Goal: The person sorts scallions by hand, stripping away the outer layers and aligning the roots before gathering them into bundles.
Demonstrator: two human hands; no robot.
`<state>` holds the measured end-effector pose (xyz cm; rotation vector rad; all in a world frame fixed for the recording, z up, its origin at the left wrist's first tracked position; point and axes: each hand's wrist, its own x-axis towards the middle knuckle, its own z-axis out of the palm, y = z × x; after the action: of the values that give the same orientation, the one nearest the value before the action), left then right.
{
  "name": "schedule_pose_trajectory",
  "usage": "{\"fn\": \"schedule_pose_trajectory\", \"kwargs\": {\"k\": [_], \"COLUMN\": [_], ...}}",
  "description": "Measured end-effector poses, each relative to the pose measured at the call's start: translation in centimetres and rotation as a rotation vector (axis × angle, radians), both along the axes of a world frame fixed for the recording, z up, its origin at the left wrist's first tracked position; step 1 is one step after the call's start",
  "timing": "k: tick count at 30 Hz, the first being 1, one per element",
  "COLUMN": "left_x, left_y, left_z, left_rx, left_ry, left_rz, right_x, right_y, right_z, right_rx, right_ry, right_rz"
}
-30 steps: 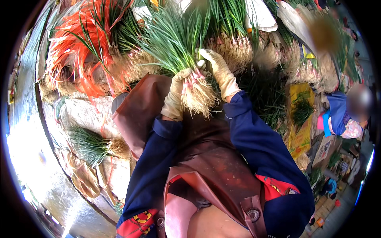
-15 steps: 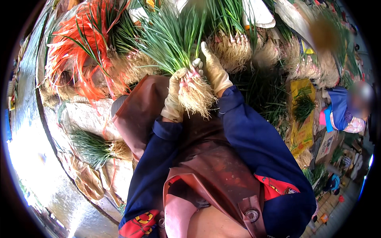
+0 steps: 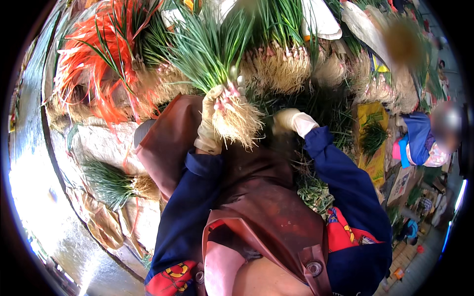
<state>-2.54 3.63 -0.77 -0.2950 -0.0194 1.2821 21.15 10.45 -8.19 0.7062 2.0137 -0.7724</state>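
My left hand [image 3: 208, 126], in a pale work glove, is closed around a bunch of spring onions [image 3: 238, 118] above my lap. Their green tops point up and away, while the pinkish bulbs and bushy pale roots hang toward me. My right hand [image 3: 295, 122], gloved too, is apart from the bunch, low over a dark heap of green leaves [image 3: 328, 108]. Motion smears its fingers, so neither their pose nor anything in them can be made out. A brown apron [image 3: 256, 192] covers my lap under both hands.
More rooted spring onions [image 3: 284, 69] lie in a row ahead, with orange-red plastic strips [image 3: 94, 64] at the far left. A small bundle [image 3: 116, 182] rests on sacking to my left. On the right are a yellow sack [image 3: 373, 143] and another person [image 3: 419, 135].
My right hand has left the bunch and moved down and right to the leaf heap. My left hand keeps the spring onions, shifted slightly left.
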Motion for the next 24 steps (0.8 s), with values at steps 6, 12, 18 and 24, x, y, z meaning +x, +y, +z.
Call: {"fn": "schedule_pose_trajectory", "kwargs": {"k": [6, 12, 18, 24], "left_x": [0.2, 0.4, -0.2, 1.0], "left_y": [0.5, 1.4, 1.3, 1.7], "left_z": [-0.8, -3.2, -5.2, -4.1], "left_rx": [-0.021, -0.001, 0.116, 0.099], "left_ry": [0.144, 0.378, 0.345, 0.473], "left_rz": [-0.059, 0.020, -0.019, 0.036], "right_x": [-4.8, -8.0, -9.0, -8.2], "right_y": [7.5, 12.7, 10.9, 12.8], "right_z": [7.2, -0.4, 0.0, 0.2], "right_rx": [0.603, 1.289, 1.004, 0.696], "right_ry": [0.436, -0.024, 0.454, 0.427], "right_rz": [-1.024, -0.441, -0.754, -1.249]}}
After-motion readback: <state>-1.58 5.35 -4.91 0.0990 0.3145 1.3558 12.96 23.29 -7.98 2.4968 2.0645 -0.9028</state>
